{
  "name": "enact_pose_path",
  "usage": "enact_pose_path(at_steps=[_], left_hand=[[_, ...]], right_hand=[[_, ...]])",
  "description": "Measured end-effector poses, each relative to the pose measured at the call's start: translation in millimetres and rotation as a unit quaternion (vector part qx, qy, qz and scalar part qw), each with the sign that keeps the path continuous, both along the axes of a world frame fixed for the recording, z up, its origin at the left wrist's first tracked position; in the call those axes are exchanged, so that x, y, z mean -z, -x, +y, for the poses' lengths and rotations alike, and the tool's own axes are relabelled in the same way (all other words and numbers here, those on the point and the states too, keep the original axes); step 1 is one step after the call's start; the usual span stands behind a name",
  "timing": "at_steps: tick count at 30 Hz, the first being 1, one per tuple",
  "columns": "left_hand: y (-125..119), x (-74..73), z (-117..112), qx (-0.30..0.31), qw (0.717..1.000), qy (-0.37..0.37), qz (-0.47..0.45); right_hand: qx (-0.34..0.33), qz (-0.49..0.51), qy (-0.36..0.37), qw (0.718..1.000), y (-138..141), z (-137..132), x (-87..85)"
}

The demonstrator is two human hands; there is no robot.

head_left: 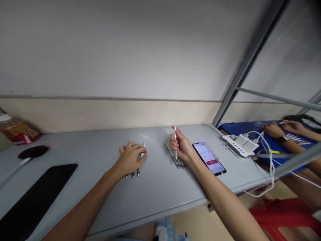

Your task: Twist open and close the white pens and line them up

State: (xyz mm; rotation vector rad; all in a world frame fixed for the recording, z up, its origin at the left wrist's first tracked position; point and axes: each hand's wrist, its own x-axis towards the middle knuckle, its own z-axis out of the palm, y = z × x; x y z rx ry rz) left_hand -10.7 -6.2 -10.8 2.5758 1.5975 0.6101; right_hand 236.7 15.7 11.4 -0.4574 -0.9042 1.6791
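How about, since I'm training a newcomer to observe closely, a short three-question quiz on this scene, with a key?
1. Where does the smartphone lie in the picture, relative to the left hand and the right hand?
a) left of both
b) between them
c) right of both

2. True or false: the right hand is empty.

3. Fill in: silver-tipped ____ stick out from under the left hand.

Key:
1. c
2. False; it grips a white-and-silver pen.
3. pens
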Motion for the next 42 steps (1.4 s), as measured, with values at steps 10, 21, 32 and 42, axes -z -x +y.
enact_pose_path(at_steps=[10, 21, 32, 42], left_hand=[[-3, -4.6, -4, -0.004, 1.0, -0.019, 0.011], [-3, -7.0, -6, -0.004, 0.999, -0.033, 0.011], [-4, -8.4, -6, 0.003, 1.0, -0.02, -0.009], [-10, -16.2, -9, 0.001, 0.999, 0.014, -0.047]], right_hand=[[0.15, -0.389, -0.141, 0.898, 8, 2, 12.6], [0.205, -0.723, -0.232, 0.618, 8, 14, 25.5], [0.221, -0.717, -0.23, 0.62, -1, 18, 26.2], [0.253, -0.672, -0.246, 0.652, -1, 13, 18.9]])
